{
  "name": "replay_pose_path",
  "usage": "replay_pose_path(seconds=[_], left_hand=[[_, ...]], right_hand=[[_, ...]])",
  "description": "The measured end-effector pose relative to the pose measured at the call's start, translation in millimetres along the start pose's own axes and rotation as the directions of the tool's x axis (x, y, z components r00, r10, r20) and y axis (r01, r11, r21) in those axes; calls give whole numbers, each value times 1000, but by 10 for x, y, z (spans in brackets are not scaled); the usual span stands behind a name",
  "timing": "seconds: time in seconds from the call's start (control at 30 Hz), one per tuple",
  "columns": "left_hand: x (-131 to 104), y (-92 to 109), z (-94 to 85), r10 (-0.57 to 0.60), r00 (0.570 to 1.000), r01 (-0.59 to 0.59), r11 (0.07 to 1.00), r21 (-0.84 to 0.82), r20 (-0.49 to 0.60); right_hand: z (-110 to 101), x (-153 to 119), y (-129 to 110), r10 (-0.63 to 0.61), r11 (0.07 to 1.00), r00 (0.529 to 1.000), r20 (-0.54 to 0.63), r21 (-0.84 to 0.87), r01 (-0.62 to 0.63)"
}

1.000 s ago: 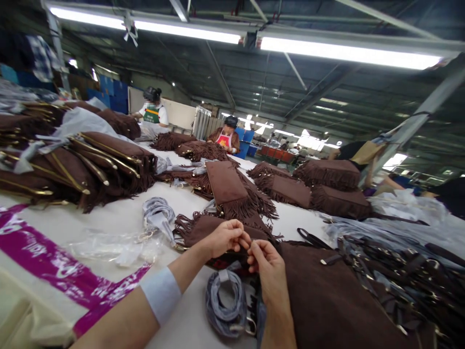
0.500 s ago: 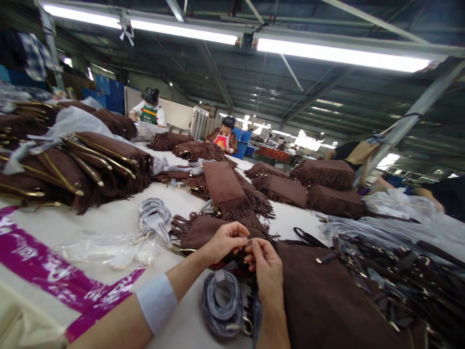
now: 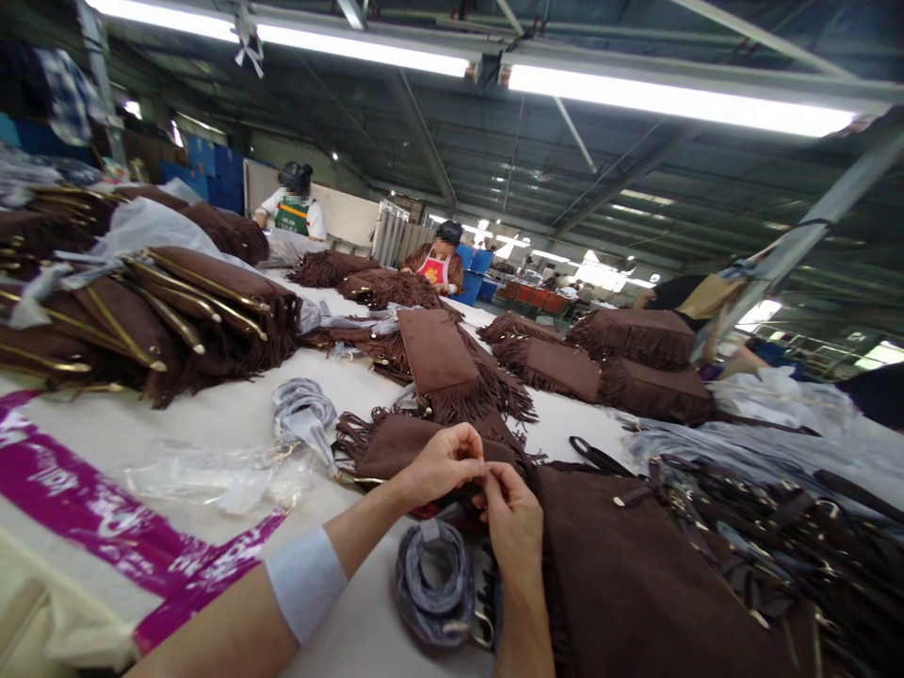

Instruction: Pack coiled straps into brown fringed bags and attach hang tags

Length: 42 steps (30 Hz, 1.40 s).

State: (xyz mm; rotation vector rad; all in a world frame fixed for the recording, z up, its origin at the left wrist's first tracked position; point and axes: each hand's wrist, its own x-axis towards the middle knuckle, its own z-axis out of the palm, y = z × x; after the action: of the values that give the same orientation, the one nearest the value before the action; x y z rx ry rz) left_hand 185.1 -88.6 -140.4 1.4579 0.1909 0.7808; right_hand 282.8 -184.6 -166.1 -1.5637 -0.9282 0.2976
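Observation:
My left hand and my right hand meet fingertip to fingertip, each closed in a pinch. Whatever lies between the fingers is too small to make out. Below and behind them is a dark brown fringed bag, partly covered by my hands. Close to my right wrist, a coiled strap wrapped in grey-blue plastic lies on the white table. To the right of that wrist spreads a large brown suede-like piece.
Brown bags with gold zips are piled at left; more fringed bags lie ahead. Another wrapped strap and clear plastic are left of my hands. Dark straps heap at right. Two people work across the table.
My fingertips have drawn closer together, and the small thing glimpsed between them is now hidden. The view has shifted slightly; the bags and straps stay put.

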Motion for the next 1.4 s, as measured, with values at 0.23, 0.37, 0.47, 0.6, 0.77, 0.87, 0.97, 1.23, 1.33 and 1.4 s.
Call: replay_pose_path(seconds=[0.23, 0.37, 0.47, 0.6, 0.77, 0.87, 0.97, 1.23, 1.33, 1.4], left_hand=[[27, -16, -28, 43, 999, -41, 997, 69, -26], [31, -34, -41, 47, 999, -45, 995, 87, -19], [30, -33, -50, 46, 999, -44, 994, 99, -21], [31, -39, -61, 46, 999, -42, 992, 121, -29], [37, -64, -64, 46, 999, -43, 993, 112, -26], [41, -75, -63, 45, 999, -42, 994, 101, -26], [42, -79, -54, 45, 998, -41, 993, 111, -33], [37, -185, -24, 79, 992, -50, 963, 266, -102], [56, -280, -8, 71, 990, -34, 959, 283, -122], [76, -306, 3, 63, 991, -29, 961, 274, -118]], right_hand=[[2, 11, -18, 57, 983, 998, -36, 174, -50], [17, 3, -11, 63, 976, 998, 23, 209, -67], [26, 0, -23, 61, 970, 998, 21, 234, -64], [33, -2, -45, 61, 971, 998, 22, 232, -64], [35, 2, -44, 67, 968, 998, 3, 242, -65], [36, 6, -35, 67, 970, 998, 16, 232, -69], [35, 6, -27, 54, 981, 998, 20, 185, -57], [-16, -26, -38, -164, 951, 985, 55, -258, 173], [-12, -10, -34, -172, 933, 981, 94, -303, 192], [-7, -7, -56, -159, 933, 983, 90, -311, 179]])
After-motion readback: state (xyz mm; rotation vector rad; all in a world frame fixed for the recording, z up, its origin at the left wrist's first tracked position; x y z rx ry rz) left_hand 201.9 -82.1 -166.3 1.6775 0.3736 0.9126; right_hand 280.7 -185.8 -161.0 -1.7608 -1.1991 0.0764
